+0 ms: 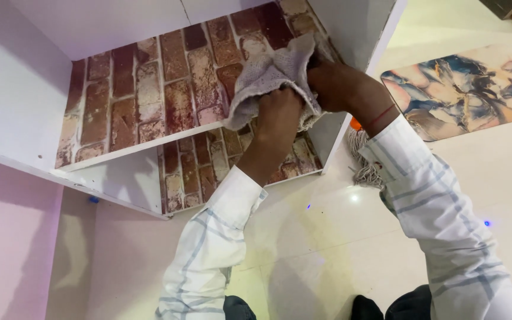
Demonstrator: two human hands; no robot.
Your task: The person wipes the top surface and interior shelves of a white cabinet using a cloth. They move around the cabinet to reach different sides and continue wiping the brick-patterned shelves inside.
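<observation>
Both of my hands grip a pale grey, worn cloth (268, 74) against a shelf unit lined with brick-pattern paper (167, 89). My left hand (280, 112) clutches the cloth's lower edge from below. My right hand (333, 83) holds the cloth's right side, close to the white side panel (357, 26) of the unit. The cloth lies bunched over the right end of the upper shelf (143, 145). Both arms wear white sleeves with a blue check; a red thread circles my right wrist.
A lower brick-lined compartment (197, 172) sits under the shelf. A mop head (365, 163) with an orange part lies on the glossy cream floor (327, 249) beside the unit. A marbled mat (463, 89) lies at right. A white wall panel (13, 89) stands left.
</observation>
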